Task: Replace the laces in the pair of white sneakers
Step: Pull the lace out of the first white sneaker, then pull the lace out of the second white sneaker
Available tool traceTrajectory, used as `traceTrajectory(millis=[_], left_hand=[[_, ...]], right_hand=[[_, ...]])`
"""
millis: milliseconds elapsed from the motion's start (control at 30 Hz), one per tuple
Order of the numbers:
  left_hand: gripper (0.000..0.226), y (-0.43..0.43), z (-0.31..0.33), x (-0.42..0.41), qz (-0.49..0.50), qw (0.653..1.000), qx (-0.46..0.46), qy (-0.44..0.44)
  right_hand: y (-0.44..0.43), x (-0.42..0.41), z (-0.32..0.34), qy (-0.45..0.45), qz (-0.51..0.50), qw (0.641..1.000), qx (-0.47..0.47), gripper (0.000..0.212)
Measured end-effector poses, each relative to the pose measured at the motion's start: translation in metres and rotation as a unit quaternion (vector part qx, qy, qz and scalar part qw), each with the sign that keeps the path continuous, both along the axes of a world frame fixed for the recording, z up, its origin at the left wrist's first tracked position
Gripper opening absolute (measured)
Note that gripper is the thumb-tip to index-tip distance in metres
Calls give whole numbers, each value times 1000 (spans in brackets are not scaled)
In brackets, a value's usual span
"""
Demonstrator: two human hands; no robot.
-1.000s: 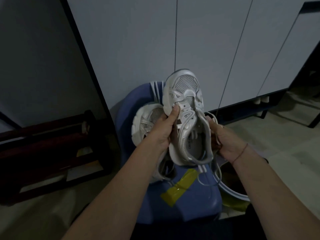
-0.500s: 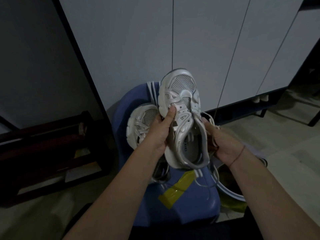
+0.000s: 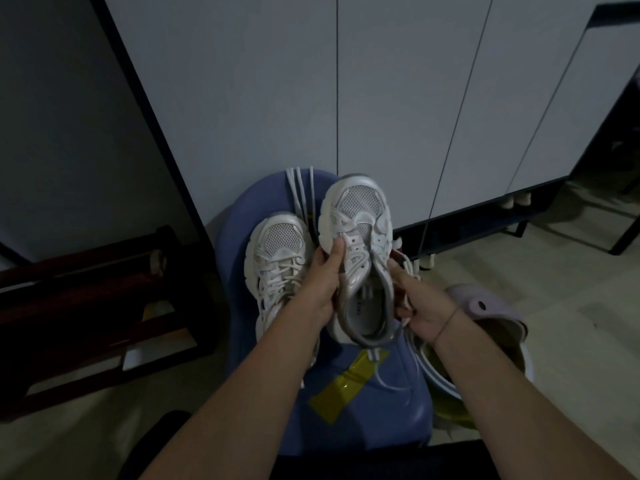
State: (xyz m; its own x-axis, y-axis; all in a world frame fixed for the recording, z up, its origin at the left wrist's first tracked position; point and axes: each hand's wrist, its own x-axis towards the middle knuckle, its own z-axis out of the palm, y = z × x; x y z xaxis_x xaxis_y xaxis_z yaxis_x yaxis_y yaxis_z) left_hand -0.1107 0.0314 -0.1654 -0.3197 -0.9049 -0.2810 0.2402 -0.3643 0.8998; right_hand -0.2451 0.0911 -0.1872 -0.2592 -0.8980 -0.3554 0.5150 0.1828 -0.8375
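**A:** Start closest. What could go wrong here?

**B:** A slack loop of the lace (image 3: 410, 266) dangles under the raised shoe, over the blue stool (image 3: 398, 427) and close to a yellow wrapper (image 3: 341, 391). If that loop catches during a pull, I reckon it jerks the shoe sideways.

**A:** And the hands?

**B:** The left hand (image 3: 320, 282) grips the raised sneaker (image 3: 360, 220) by its left side, thumb pressed on the upper. The right hand (image 3: 424, 306) has its fingers curled round a bunch of lace at the shoe's right side. The shoe hangs in the air above the stool, so a loose left grip likely drops it onto the second sneaker (image 3: 277, 258) or toward the basin (image 3: 434, 372) on the right.

**A:** Which way does it point?

**B:** Its heel opening faces the person and its toe faces the cabinet (image 3: 398, 98). The long axis runs near to far, leaning slightly left. The second sneaker lies on the stool just to the left, roughly parallel and laced. Spare laces (image 3: 299, 192) lie over the stool's far edge.
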Motion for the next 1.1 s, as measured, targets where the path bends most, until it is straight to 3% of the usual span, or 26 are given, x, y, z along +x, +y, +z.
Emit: traceTrajectory(millis=[100, 233, 400, 500, 667, 733, 800, 867, 967, 1033, 1100], left_hand=[[55, -1, -7, -2, 11, 999, 20, -42], [80, -6, -25, -6, 24, 993, 63, -100], [61, 2, -18, -4, 25, 987, 98, -127], [64, 4, -15, -3, 17, 987, 95, -131], [116, -6, -38, 6, 9, 986, 39, -161], [95, 22, -4, 18, -18, 983, -18, -184], [54, 42, 17, 34, -15, 981, -80, -178], [29, 44, 18, 57, 48, 973, -156, -162], [17, 35, 10, 94, 167, 932, -234, -222], [37, 21, -2, 112, 222, 915, -195, -274], [74, 9, -14, 123, 215, 933, -91, -273]], right_hand=[[-2, 8, -8, -10, 3, 1000, 3, 20], [-5, 11, -14, 1, -4, 1000, 11, 25], [-4, 17, -22, -26, 0, 999, 36, 34], [-6, 16, -27, -29, 1, 999, 26, 30], [-5, 14, -30, -25, 13, 1000, 13, 22], [-2, 14, -27, -28, 8, 999, 17, 25], [2, 14, -26, -64, -1, 998, 26, 36], [8, 14, -24, -156, -30, 987, 35, 44], [25, 17, -24, -234, -115, 965, 33, 42], [37, 27, -25, -230, -144, 961, 48, 34], [44, 34, -33, -228, -165, 956, 84, 27]])
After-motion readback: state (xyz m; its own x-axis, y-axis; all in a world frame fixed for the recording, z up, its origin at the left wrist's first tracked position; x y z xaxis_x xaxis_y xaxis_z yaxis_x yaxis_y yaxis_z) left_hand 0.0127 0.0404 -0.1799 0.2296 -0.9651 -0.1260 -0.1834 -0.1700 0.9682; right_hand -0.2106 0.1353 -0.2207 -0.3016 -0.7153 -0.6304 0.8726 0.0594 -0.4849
